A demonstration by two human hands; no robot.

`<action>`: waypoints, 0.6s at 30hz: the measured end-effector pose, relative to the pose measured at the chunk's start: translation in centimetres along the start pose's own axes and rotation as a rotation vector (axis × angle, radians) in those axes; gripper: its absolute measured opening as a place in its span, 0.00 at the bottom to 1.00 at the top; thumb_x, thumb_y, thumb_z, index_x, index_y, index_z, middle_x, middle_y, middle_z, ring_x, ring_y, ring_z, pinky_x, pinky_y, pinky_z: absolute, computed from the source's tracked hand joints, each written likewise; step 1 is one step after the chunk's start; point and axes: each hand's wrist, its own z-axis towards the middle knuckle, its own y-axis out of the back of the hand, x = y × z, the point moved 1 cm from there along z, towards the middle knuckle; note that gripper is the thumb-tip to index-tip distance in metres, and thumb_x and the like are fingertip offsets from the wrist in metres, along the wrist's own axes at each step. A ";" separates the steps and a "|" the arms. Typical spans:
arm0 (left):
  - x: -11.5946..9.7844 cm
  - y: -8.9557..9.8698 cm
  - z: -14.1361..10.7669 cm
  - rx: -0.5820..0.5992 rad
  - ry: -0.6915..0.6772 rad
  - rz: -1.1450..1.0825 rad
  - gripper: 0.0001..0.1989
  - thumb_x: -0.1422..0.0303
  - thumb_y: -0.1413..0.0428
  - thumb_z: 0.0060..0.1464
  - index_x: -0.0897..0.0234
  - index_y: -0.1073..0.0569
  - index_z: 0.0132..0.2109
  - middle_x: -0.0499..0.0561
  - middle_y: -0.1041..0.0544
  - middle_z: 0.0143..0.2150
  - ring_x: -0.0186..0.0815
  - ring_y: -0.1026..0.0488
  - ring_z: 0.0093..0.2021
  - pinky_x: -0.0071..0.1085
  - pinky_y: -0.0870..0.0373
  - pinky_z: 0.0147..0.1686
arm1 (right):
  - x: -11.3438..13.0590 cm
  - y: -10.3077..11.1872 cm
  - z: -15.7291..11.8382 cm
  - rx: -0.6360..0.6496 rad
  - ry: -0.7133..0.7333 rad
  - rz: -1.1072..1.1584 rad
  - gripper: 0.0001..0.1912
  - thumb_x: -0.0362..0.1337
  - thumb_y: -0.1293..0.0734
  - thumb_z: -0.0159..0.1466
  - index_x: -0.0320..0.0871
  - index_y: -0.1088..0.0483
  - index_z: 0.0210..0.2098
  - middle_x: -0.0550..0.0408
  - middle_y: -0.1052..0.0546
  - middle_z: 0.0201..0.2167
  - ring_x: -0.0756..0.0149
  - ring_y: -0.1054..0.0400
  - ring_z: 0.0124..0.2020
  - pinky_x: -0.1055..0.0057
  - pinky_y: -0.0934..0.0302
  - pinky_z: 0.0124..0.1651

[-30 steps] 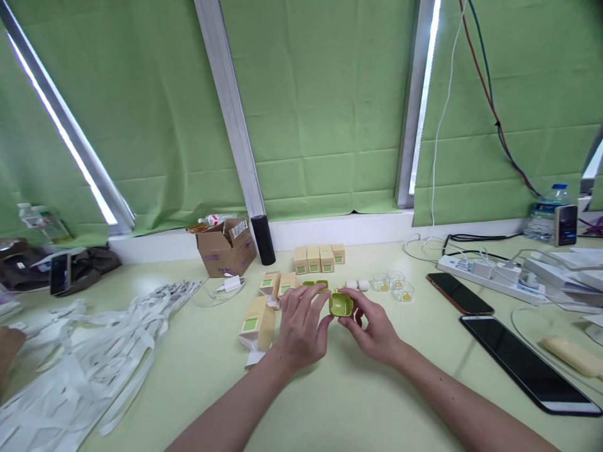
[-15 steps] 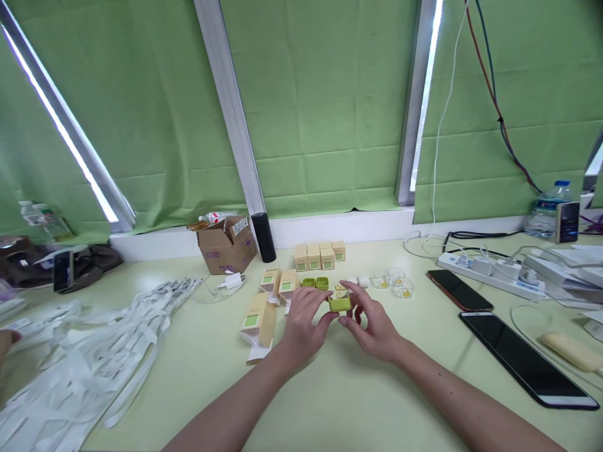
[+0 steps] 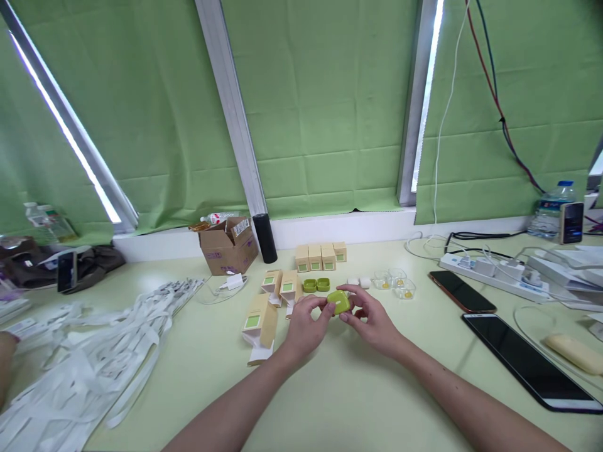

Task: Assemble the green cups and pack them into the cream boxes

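Note:
A small glossy green case (image 3: pixel 339 302) with rounded corners is held up over the table between both hands, its lid side facing me. My left hand (image 3: pixel 308 326) pinches its left end between thumb and fingers. My right hand (image 3: pixel 370 321) grips the right end the same way. Just beyond the hands sit two open green case halves (image 3: pixel 323 284), side by side. Two short white cylinders (image 3: pixel 364 282) lie to their right, followed by several clear plastic pieces (image 3: pixel 405 289) with yellow bits inside. Open cardboard cartons (image 3: pixel 262 317) with green labels stand left of my left hand.
Several small cartons (image 3: pixel 315 258) stand in a row at the back. A brown cardboard box (image 3: pixel 228 250) and black cylinder (image 3: pixel 265 238) are by the wall. White straps (image 3: pixel 108 351) cover the left; another person's arm (image 3: pixel 5 361) shows there. Phones (image 3: pixel 527 358) and a power strip (image 3: pixel 494 276) lie right.
The green case, which showed an open top with pale contents, now looks closed and is tilted toward me. Both hands stay on it, with the fingers shifted slightly.

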 end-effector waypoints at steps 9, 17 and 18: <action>0.2 0.7 -0.1 -0.038 -0.136 0.072 0.15 0.60 0.49 0.69 0.62 0.20 0.40 0.55 0.18 0.39 0.44 0.24 0.43 0.42 0.29 0.47 | -1.6 -0.2 0.5 0.011 -0.145 0.232 0.30 0.55 0.26 0.62 0.48 0.33 0.57 0.59 0.32 0.32 0.66 0.38 0.32 0.72 0.40 0.26; -0.9 1.6 -0.4 0.071 -0.533 0.375 0.36 0.81 0.46 0.57 0.51 0.34 0.69 0.59 0.32 0.66 0.53 0.40 0.66 0.56 0.35 0.62 | -1.3 0.0 0.5 -0.002 -0.158 0.102 0.23 0.52 0.24 0.59 0.45 0.27 0.48 0.62 0.36 0.29 0.66 0.38 0.32 0.72 0.44 0.30; -1.0 1.5 -0.4 0.101 -0.541 0.398 0.35 0.82 0.46 0.57 0.49 0.32 0.67 0.58 0.32 0.66 0.52 0.40 0.65 0.56 0.35 0.62 | -1.3 0.0 0.5 0.005 -0.159 0.079 0.23 0.51 0.24 0.59 0.45 0.26 0.47 0.62 0.35 0.28 0.66 0.38 0.32 0.71 0.43 0.30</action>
